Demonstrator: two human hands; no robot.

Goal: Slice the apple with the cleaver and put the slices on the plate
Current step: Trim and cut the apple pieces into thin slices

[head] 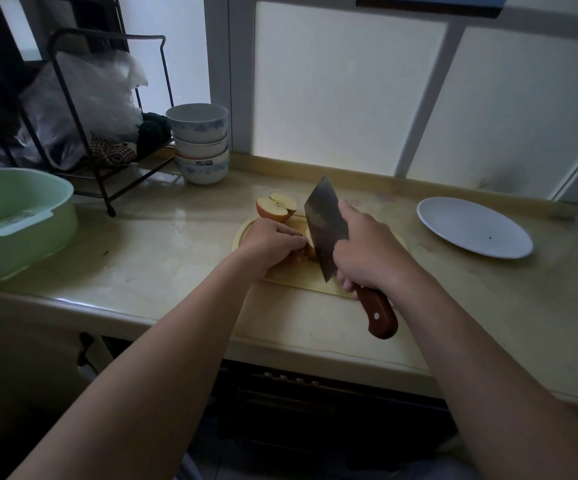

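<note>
On a yellow cutting board (301,277) my left hand (269,243) holds down an apple piece (310,244) with curled fingers; most of the piece is hidden under the hand. My right hand (367,252) grips the cleaver (324,225) by its wooden handle (379,315), and the blade stands on edge against the right side of the piece. An apple half (275,206) lies cut face up at the board's far edge. A white plate (473,226) with nothing on it but a dark speck sits on the counter to the right.
A stack of white and blue bowls (200,143) stands at the back by the window. A green basin (13,220) sits at the far left, with a black wire rack (103,109) holding plastic bags behind it. The counter's front edge runs beneath my forearms.
</note>
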